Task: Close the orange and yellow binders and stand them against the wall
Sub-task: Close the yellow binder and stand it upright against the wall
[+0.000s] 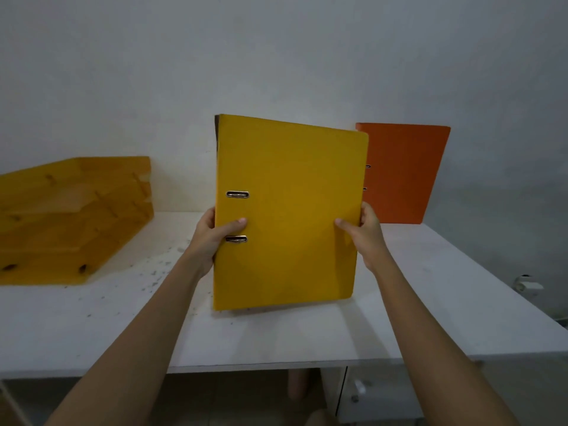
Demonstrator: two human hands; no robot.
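Observation:
The yellow binder (pixel 289 210) is closed and held upright above the middle of the white table (pixel 276 336), its cover facing me and its spine on the left. My left hand (pixel 212 235) grips the spine edge, thumb on the cover between the two metal slots. My right hand (pixel 365 232) grips the opposite edge. The orange binder (pixel 402 173) stands closed against the wall behind and to the right, its left part hidden by the yellow binder.
A stack of orange-yellow wooden trays (pixel 70 219) takes up the table's left side by the wall. Small dark specks litter the table near the trays. A drawer unit (pixel 375 395) sits under the table's right side. The table's right edge drops off beyond the orange binder.

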